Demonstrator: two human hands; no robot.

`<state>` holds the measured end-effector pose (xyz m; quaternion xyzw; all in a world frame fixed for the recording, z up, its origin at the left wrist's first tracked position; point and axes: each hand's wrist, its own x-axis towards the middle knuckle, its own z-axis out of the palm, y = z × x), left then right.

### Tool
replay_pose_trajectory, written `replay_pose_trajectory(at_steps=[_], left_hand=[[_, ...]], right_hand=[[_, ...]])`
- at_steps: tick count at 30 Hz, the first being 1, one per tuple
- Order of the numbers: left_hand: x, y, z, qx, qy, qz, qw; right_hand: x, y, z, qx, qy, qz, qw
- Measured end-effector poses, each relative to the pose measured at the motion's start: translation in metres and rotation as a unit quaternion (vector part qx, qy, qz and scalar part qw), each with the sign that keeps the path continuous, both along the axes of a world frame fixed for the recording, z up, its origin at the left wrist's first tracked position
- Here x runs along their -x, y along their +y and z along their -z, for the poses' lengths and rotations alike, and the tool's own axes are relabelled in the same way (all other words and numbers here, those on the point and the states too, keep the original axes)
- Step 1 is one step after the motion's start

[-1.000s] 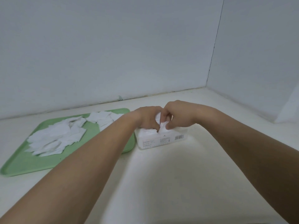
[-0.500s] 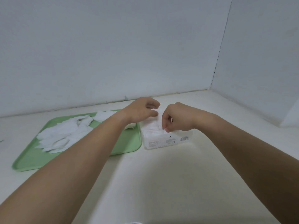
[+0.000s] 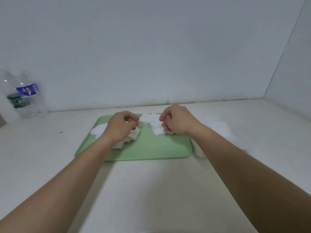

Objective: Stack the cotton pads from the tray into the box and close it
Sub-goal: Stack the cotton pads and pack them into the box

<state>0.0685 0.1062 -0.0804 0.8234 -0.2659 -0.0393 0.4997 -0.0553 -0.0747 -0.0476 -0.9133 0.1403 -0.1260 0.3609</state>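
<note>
Presently in hand: pad pick-up; judged mid-task, since pads (image 3: 151,119) remain on the tray (image 3: 134,157).
Left hand (image 3: 120,127): over the left pile, fingers curled, thumb near the forefinger; a grasp on a pad cannot be confirmed.
Right hand (image 3: 179,121): over the right pile, fingers curled, tips at a pad's edge; a grasp cannot be confirmed.
Pads: two loose piles in the tray's far half, partly under the hands.
Tray: green, on the table (image 3: 151,190), toward its far edge.
Box (image 3: 218,126): just right of the tray, behind the right forearm; blurred, lid state not discernible.
Next move: pinch a few pads flat, carry them right to the box, and lay them squarely on the stack.
Closing: judged not yet due.
Bottle (image 3: 25,96): clear plastic, near the far left corner.
Writing: blue band on the bottle, print illegible; none readable on the box.
</note>
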Motion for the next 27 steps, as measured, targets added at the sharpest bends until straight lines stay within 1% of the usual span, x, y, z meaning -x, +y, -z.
replay_pose_trajectory(at_steps=[4,6,9,11,15,17,21,23,24,25,27], left_hand=[[-0.008,0.01,0.011,0.042,0.02,-0.022,0.999],[-0.009,0.006,0.013,0.077,0.022,-0.029,0.996],[-0.004,-0.003,0.015,0.124,0.018,-0.035,0.991],[-0.002,-0.006,0.016,0.142,0.008,-0.032,0.989],[-0.002,-0.006,0.02,0.171,0.002,-0.03,0.985],[0.0,-0.003,0.02,0.178,-0.009,-0.028,0.984],[0.0,0.002,0.018,0.178,-0.042,-0.03,0.983],[0.0,0.005,0.019,0.169,-0.063,-0.033,0.983],[-0.001,0.006,0.021,0.163,-0.068,-0.034,0.984],[-0.001,0.007,0.022,0.159,-0.071,-0.036,0.984],[-0.001,0.007,0.023,0.153,-0.072,-0.034,0.985]], right_hand=[[-0.038,0.011,0.03,0.065,0.046,0.024,0.997],[-0.054,0.013,0.042,0.103,0.06,0.035,0.992],[-0.067,0.011,0.049,0.199,0.077,0.07,0.975],[-0.071,0.007,0.053,0.218,0.079,0.087,0.969],[-0.077,-0.003,0.063,0.195,0.074,0.077,0.975],[-0.078,-0.006,0.066,0.2,0.057,0.083,0.975],[-0.08,-0.009,0.071,0.196,0.006,0.097,0.976],[-0.078,-0.007,0.068,0.189,-0.039,0.1,0.976],[-0.075,-0.005,0.065,0.171,-0.069,0.1,0.978],[-0.07,-0.001,0.061,0.132,-0.1,0.102,0.981],[-0.058,0.008,0.052,0.015,-0.154,0.104,0.982]])
